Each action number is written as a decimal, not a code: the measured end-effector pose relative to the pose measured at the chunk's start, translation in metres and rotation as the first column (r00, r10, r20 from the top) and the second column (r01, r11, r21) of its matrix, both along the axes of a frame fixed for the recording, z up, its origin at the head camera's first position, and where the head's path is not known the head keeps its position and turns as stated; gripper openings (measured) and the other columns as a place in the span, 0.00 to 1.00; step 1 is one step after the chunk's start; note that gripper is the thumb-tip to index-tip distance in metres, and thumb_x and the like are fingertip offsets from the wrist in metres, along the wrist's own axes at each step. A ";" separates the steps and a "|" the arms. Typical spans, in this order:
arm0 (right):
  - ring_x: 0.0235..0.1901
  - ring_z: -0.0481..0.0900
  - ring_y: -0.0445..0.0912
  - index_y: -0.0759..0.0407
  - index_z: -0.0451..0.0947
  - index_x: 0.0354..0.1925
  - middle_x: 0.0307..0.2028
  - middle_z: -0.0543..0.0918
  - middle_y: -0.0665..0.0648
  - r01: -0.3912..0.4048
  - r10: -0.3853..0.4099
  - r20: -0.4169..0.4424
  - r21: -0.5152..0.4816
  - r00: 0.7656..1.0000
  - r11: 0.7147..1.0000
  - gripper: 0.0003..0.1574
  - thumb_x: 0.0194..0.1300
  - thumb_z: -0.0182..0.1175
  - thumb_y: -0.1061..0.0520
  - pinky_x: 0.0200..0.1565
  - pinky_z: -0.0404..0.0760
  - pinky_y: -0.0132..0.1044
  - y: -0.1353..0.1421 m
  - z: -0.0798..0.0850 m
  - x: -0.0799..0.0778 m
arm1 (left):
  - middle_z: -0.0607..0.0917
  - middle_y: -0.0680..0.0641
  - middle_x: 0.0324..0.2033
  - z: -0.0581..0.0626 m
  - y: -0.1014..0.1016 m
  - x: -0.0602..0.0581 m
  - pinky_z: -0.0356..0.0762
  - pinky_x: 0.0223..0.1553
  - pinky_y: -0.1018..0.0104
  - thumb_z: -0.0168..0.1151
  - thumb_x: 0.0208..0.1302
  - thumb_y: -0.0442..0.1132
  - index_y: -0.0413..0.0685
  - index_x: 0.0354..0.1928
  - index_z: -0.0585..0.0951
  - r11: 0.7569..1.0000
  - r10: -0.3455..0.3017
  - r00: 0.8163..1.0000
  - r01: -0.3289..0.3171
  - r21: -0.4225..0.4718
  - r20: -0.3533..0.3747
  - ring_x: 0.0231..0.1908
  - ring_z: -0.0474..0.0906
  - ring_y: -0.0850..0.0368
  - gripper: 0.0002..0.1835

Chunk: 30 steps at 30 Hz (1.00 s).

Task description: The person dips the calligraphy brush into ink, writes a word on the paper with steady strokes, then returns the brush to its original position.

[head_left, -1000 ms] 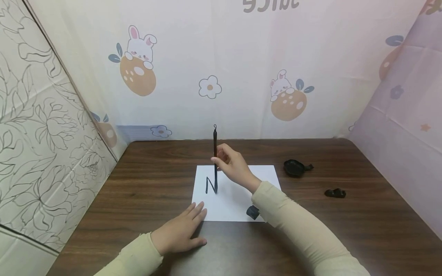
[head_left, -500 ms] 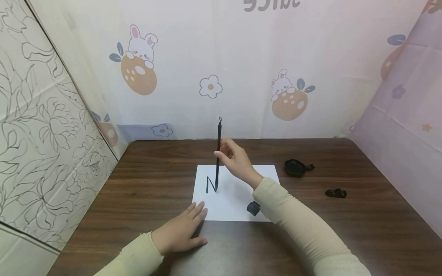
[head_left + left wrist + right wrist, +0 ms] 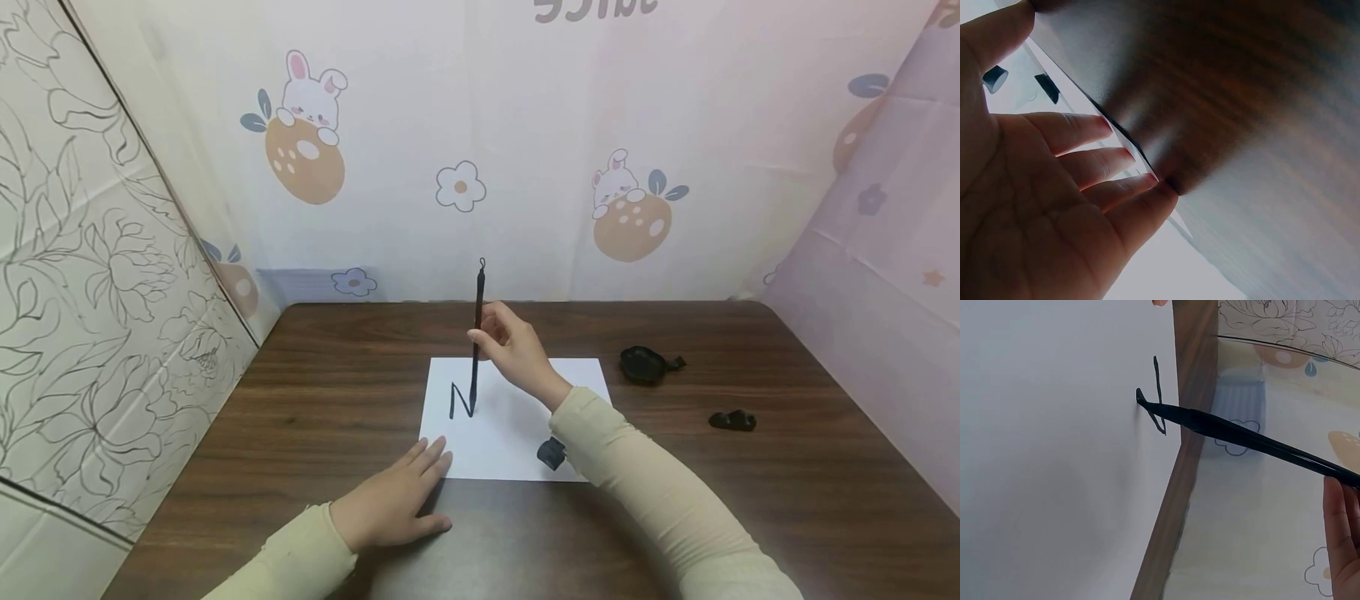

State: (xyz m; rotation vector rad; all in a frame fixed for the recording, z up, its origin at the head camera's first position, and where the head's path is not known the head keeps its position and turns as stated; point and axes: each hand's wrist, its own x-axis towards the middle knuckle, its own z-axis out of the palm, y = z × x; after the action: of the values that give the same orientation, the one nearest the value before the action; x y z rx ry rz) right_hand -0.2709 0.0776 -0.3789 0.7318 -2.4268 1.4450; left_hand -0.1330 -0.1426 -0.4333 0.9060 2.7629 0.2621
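My right hand (image 3: 513, 346) pinches a black calligraphy brush (image 3: 477, 321) by its shaft, holding it nearly upright over the white paper (image 3: 517, 442). In the right wrist view the bent brush tip (image 3: 1141, 400) meets the paper at the end of a black stroke. Thin black strokes (image 3: 459, 400) form an N-like shape near the paper's left side. My left hand (image 3: 393, 504) lies palm down with fingers extended, its fingertips on the paper's lower left corner and its thumb on the wooden table (image 3: 300, 417).
A small black dish with a short handle (image 3: 642, 365) stands right of the paper. Nearer lies a small black brush-rest-like piece (image 3: 732, 420). A dark object (image 3: 551, 454) shows beside the right sleeve. A patterned curtain (image 3: 525, 125) hangs behind the table.
My right hand has shifted slightly right and away from me, and the brush leans a little more to the right. The left hand stays in place.
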 end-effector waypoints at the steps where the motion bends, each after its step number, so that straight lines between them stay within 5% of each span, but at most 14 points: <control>1: 0.29 0.79 0.45 0.54 0.73 0.50 0.35 0.81 0.55 0.000 0.000 -0.001 -0.002 1.000 1.000 0.13 0.69 0.60 0.54 0.29 0.81 0.38 0.000 -0.001 0.000 | 0.59 0.40 0.75 0.000 0.000 0.000 0.62 0.70 0.46 0.61 0.63 0.60 0.42 0.73 0.63 1.000 0.000 1.000 0.000 -0.002 -0.001 0.73 0.56 0.38 0.43; 30: 0.30 0.79 0.49 0.58 0.72 0.49 0.35 0.81 0.57 0.021 -0.021 0.005 -0.024 1.000 0.999 0.14 0.71 0.59 0.53 0.29 0.83 0.35 -0.002 -0.004 -0.013 | 0.59 0.39 0.75 0.003 0.000 0.001 0.62 0.70 0.46 0.61 0.64 0.60 0.41 0.73 0.63 1.000 -0.009 1.000 0.009 0.003 0.006 0.73 0.55 0.37 0.43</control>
State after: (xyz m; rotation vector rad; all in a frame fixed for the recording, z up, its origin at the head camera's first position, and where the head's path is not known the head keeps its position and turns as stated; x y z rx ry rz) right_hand -0.2834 0.0761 -0.3829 0.6957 -2.4092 1.4672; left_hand -0.1324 -0.1422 -0.4298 0.9170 2.7525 0.2668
